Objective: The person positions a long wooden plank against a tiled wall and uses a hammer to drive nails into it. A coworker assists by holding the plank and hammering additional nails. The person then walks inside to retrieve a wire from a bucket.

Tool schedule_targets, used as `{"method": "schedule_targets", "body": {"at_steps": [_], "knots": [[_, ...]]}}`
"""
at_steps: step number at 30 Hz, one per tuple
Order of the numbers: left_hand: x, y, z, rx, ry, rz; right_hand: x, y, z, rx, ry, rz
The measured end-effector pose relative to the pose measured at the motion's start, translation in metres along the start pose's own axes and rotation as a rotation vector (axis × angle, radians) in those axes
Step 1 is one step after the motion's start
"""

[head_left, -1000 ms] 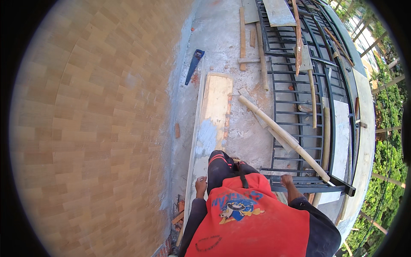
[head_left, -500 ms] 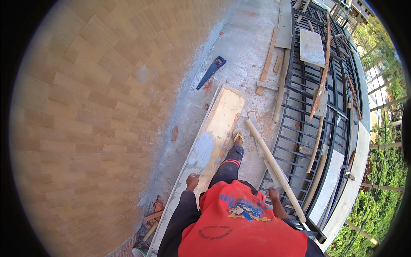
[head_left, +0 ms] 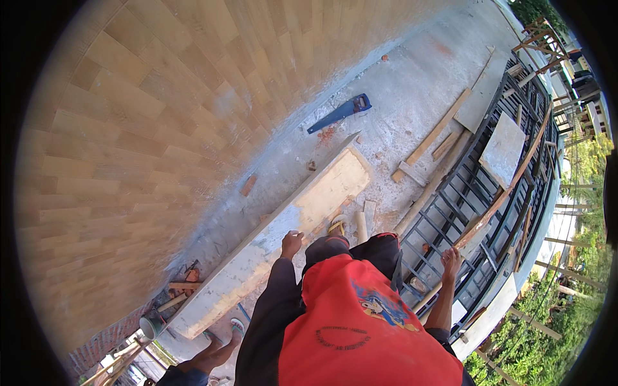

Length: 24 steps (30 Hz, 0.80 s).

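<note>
My left hand (head_left: pixel 293 244), fingers loosely curled, hangs over the long pale wooden board (head_left: pixel 270 231); nothing shows in it. I cannot tell whether it touches the board. My right hand (head_left: pixel 452 262) is out to the right over the black metal grille (head_left: pixel 418 254), fingers partly spread and no object visible in them. Close to that hand ends a long, narrow brown wooden strip (head_left: pixel 502 199) lying across the grille. Beside my sandalled foot (head_left: pixel 337 226) stands out the end of a pale round pole (head_left: pixel 361 226), mostly hidden by my leg.
A blue handsaw (head_left: pixel 340 114) lies on the concrete floor (head_left: pixel 412 77) near the tiled wall (head_left: pixel 161 128). Timber pieces (head_left: pixel 438 132) and a flat sheet (head_left: pixel 502 148) lie at the right. Another person's legs (head_left: pixel 209 354) and a bucket (head_left: pixel 152 325) show at the lower left.
My view has turned, and the scene appears tilted to the right. My right arm has swung outward and forward. My legs have shifted, and another person's legs have come into view.
</note>
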<state>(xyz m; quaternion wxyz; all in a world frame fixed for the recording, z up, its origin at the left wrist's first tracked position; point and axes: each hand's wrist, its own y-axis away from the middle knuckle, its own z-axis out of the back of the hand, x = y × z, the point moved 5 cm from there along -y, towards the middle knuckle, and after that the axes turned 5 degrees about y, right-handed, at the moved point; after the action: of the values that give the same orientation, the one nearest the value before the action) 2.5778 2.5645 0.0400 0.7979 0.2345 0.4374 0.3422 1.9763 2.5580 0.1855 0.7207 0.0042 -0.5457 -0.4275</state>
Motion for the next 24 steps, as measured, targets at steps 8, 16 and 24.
{"method": "schedule_targets", "body": {"at_steps": [8,16,24], "knots": [[-0.107,-0.026,-0.029,-0.063,0.215,-0.001,-0.011,-0.033,-0.039,0.198,0.287,-0.345],[-0.019,-0.011,-0.119,-0.394,0.372,0.438,-0.032,-0.15,-0.042,0.541,0.544,-0.596],[-0.161,-0.035,-0.203,-0.088,0.362,0.288,0.229,-0.446,-0.073,0.272,0.195,-0.019]]}}
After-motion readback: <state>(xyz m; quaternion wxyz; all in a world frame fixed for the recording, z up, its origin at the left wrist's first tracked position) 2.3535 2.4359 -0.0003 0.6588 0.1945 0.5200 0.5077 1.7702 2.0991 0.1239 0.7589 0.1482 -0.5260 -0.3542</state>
